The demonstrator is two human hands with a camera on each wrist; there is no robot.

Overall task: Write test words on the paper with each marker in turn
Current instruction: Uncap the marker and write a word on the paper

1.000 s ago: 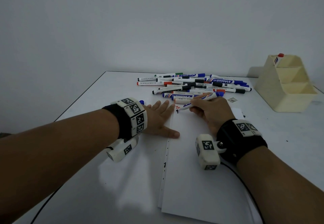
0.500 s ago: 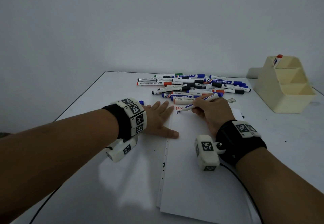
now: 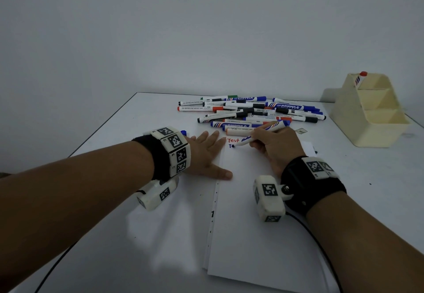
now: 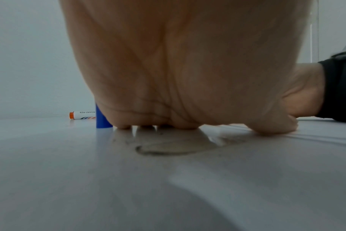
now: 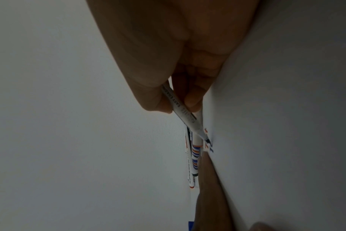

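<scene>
A white sheet of paper lies on the table in front of me. A red word "Test" is at its top left, and below it a blue "T". My right hand pinches a blue marker with its tip on the paper beside the blue "T"; in the right wrist view thumb and fingers hold the marker. My left hand lies flat, fingers straight, on the paper's left edge. A blue cap stands by the left hand.
A pile of several whiteboard markers lies behind the paper. A cream tiered holder stands at the right with one red-capped marker in its top slot. The table's left edge runs diagonally past my left arm.
The marker tip has moved slightly right and a blue letter has appeared under the red word. The left hand has stayed flat in place.
</scene>
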